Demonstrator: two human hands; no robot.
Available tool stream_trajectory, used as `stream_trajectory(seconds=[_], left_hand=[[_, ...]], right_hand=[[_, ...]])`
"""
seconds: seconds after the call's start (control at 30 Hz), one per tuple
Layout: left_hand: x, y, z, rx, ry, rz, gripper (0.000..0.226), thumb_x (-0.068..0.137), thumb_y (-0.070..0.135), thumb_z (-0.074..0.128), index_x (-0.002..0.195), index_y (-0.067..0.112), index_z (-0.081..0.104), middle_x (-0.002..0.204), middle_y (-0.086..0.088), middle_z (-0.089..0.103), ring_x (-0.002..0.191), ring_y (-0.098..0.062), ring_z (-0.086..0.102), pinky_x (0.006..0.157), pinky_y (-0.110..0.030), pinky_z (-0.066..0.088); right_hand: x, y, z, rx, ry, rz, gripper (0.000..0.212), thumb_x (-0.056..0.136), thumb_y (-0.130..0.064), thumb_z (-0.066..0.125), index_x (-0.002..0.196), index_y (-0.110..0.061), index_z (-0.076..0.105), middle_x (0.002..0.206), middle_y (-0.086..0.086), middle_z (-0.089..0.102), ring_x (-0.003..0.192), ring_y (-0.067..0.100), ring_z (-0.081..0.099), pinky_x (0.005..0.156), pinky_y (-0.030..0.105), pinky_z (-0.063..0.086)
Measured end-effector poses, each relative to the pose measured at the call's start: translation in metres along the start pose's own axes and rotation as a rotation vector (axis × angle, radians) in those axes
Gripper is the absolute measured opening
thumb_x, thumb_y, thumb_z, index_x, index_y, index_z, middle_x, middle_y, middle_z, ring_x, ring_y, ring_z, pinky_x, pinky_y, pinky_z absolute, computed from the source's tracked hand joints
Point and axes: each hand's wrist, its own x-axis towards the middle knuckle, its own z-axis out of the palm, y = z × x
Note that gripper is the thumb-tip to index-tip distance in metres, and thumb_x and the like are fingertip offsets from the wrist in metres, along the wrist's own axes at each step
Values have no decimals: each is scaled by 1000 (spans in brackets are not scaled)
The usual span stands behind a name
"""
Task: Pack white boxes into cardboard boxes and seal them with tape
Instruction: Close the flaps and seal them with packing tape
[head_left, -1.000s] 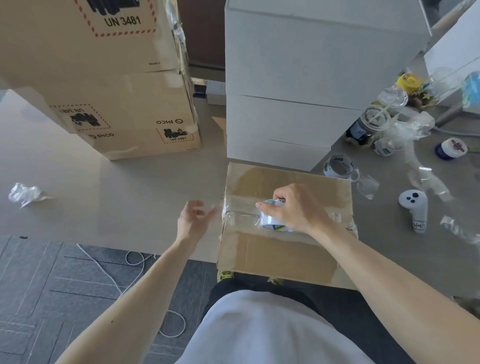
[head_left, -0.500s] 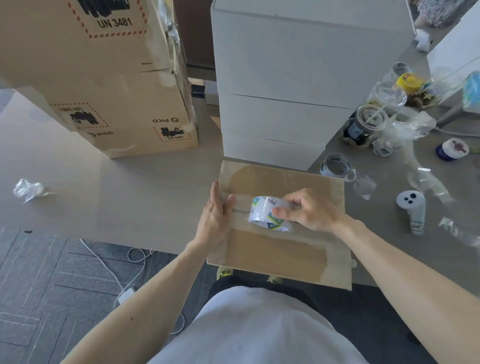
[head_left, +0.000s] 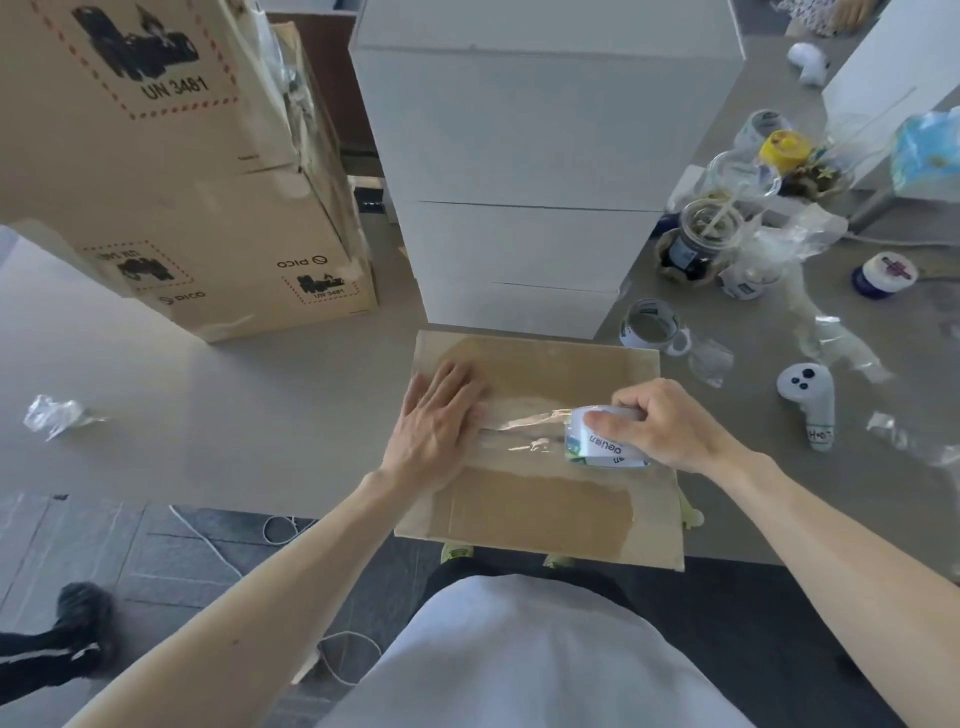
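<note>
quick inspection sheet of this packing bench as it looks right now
surface: grey table, work box at its near edge
job's things: cardboard box flaps closed, clear tape strip along the seam; tape roll on top; white boxes stacked behind
clutter: crumpled plastic, spare tape roll, white controller, jar, plastic wrap
grippers: left hand flat on the cardboard box; right hand grips the tape roll
cables: white cable on the floor
surroundings: brown cartons stacked at left; carpet floor
</note>
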Motion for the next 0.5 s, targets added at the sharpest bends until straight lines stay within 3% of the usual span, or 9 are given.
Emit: stream_trajectory(seconds=[0.1,0.2,0.3,0.37,0.43,0.5], left_hand=[[-2,5,10,123,-60,-31,55,106,48,11,158,30,19,166,7,6,153,-11,-7,124,-44,-5],[-2,8,14,170,-55,-68,55,106,48,10,158,31,12,165,10,-1,152,-10,-11,122,-38,-12],[-1,7,11,74,26,-30,51,106,46,20,148,29,43,163,6,24,153,-15,11,124,-44,1],[0,4,6,-51,88,19,42,105,44,27,116,23,62,143,4,49,140,-21,38,117,-44,19],[4,2,2,-101,103,30,37,102,43,30,96,20,60,122,5,56,120,-21,50,105,-38,25],[8,2,1,-114,89,12,34,101,41,31,89,20,54,113,7,55,111,-18,50,96,-35,23]], right_hand=[[-5,7,-2,77,-91,19,72,73,-68,61,55,-3,38,50,-3,38,46,12,32,47,25,23],[-11,8,-5,149,-128,59,61,73,-66,62,56,-11,42,50,-10,38,47,12,32,49,25,24],[-11,4,-6,131,-82,34,59,77,-60,64,55,-11,39,48,-11,36,45,10,31,48,23,23],[-11,0,-8,121,-38,-14,58,78,-56,65,53,-12,36,48,-10,34,45,9,30,47,23,23],[-13,-7,-10,149,-16,-56,61,77,-57,64,53,-10,36,49,-8,33,45,10,30,46,23,22],[-14,-17,-9,167,-20,-89,62,77,-57,65,53,-7,35,50,-6,33,46,11,30,46,22,22]])
